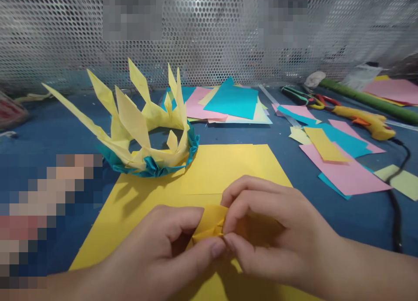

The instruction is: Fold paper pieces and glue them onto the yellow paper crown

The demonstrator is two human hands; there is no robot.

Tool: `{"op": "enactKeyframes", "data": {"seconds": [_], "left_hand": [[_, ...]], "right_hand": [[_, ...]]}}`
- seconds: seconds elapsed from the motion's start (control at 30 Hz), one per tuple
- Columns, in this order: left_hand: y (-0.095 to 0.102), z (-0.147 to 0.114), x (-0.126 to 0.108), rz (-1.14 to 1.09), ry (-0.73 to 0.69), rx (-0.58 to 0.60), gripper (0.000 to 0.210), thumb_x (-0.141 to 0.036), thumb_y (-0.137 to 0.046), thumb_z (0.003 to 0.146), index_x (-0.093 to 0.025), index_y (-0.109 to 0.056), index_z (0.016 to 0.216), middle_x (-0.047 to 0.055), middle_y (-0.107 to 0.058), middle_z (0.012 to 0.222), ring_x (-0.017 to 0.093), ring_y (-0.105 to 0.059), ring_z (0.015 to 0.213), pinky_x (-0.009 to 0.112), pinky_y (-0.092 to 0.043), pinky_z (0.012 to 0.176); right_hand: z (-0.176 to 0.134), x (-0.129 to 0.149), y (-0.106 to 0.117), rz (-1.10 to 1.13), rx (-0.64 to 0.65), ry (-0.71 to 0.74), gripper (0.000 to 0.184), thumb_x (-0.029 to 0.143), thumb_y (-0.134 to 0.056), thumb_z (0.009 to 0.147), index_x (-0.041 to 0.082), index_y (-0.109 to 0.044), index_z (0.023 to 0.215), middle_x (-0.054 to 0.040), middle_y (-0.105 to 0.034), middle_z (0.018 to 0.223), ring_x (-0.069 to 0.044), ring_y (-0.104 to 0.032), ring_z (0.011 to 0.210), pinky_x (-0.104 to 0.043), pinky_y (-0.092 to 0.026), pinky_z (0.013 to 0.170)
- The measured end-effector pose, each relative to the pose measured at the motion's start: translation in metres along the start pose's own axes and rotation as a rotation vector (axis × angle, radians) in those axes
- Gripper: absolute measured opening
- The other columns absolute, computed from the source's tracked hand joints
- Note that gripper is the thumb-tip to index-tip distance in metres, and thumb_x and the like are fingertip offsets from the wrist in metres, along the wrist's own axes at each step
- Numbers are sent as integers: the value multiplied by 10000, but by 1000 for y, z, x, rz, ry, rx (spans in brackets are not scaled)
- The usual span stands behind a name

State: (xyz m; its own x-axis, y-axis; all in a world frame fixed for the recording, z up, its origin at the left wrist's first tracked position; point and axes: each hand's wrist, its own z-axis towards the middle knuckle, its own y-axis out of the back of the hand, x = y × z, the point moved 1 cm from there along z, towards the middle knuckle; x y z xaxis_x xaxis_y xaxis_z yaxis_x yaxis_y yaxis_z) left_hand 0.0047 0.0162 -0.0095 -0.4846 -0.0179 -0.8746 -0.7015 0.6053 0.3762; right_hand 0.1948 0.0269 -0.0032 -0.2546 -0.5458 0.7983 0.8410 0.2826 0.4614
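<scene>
Left hand (163, 248) and right hand (261, 231) both pinch a small half-folded yellow paper piece (210, 224) over the yellow sheet (222, 166); paper crown (143, 126) behind looks mostly assembled, creases unfinished.

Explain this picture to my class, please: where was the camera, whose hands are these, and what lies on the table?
There is one picture, taken by a camera worn on a person's head, looking forward and down. No machine is involved: the left hand and right hand are the wearer's own bare hands. Together they pinch a small folded yellow paper piece between the fingertips, above a large yellow sheet on the blue table. Behind, to the left, stands a spiky paper crown, yellow with a teal rim. Further back lies a stack of coloured papers; to the right, loose pink, teal and yellow sheets, a yellow glue gun and scissors. A perforated metal screen closes the back.
</scene>
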Motion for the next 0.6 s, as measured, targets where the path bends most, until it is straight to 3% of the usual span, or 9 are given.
{"op": "enactKeyframes", "data": {"seconds": [0.13, 0.3, 0.5, 0.6], "left_hand": [[-2, -1, -1, -38, -79, -33, 347, -430, -466, 937, -198, -549, 692, -41, -473, 628, 121, -447, 570, 216, -363, 502], [-2, -2, 3, -118, -69, -31, 321, -363, -478, 957, -186, -610, 723, -11, -603, 637, 114, -548, 560, 189, -430, 511], [-2, 0, 0, -212, -106, -17, 280, -280, -510, 950, -185, -647, 725, -19, -642, 660, 89, -571, 589, 142, -446, 536], [-4, 1, -2, -325, -55, -110, 208, -311, -584, 912, -196, -639, 747, -43, -613, 630, 86, -579, 544, 140, -488, 517]], "right_hand": [[1, -1, -2, 4, -23, -27, 120, 36, -682, 696, 155, -670, 685, 7, -691, 712, -64, -647, 651, -110, -503, 624], [0, 1, 0, 74, 29, -107, 147, 29, -623, 735, 167, -672, 742, 14, -725, 700, -65, -669, 609, -117, -515, 601], [-1, 3, -3, 191, 29, -151, 203, 10, -564, 711, 166, -692, 699, 9, -715, 690, -80, -672, 633, -142, -522, 625], [2, 2, -3, 209, 28, -233, 233, -5, -551, 688, 174, -701, 690, 20, -721, 712, -73, -653, 648, -139, -500, 621]]}}
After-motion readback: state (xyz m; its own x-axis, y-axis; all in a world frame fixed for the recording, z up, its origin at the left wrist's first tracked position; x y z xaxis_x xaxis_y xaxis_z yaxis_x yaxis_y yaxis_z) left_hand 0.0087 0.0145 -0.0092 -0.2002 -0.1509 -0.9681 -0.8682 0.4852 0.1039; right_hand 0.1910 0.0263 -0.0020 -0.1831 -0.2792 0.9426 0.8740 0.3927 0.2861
